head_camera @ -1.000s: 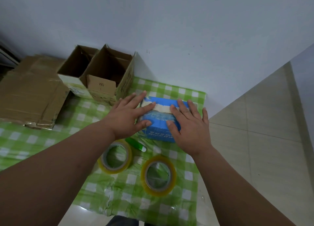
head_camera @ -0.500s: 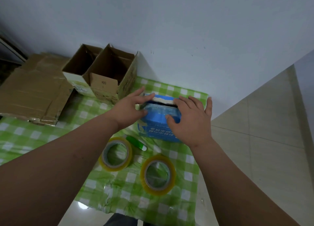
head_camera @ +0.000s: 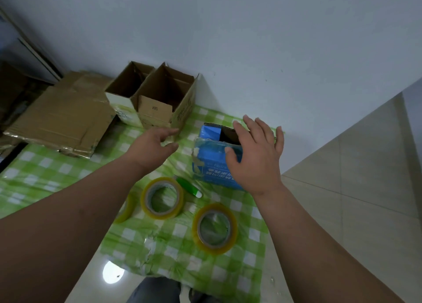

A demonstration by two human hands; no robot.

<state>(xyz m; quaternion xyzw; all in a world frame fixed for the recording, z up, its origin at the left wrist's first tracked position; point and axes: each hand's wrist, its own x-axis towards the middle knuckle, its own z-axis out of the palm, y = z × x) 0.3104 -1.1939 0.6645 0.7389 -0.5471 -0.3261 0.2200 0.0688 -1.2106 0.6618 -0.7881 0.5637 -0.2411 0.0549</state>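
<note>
Two hands are recorded at mid-frame. The right hand (head_camera: pixel 255 159) is spread wide with straight fingers over the open top of the blue box (head_camera: pixel 210 163). Nothing is gripped, and contact between thumb and box front cannot be confirmed. The left hand (head_camera: pixel 155 147) is held loosely curled and empty, just left of the box. The blue box is stood upright on the green checked cloth (head_camera: pixel 68 170), right of centre. Below it are laid a green pen (head_camera: pixel 188 186), the left tape roll (head_camera: pixel 163 215) and the right tape roll (head_camera: pixel 214 249). An open brown carton (head_camera: pixel 155 111) is noted above the left hand, with flattened cardboard (head_camera: pixel 61 118) at upper left.
</note>
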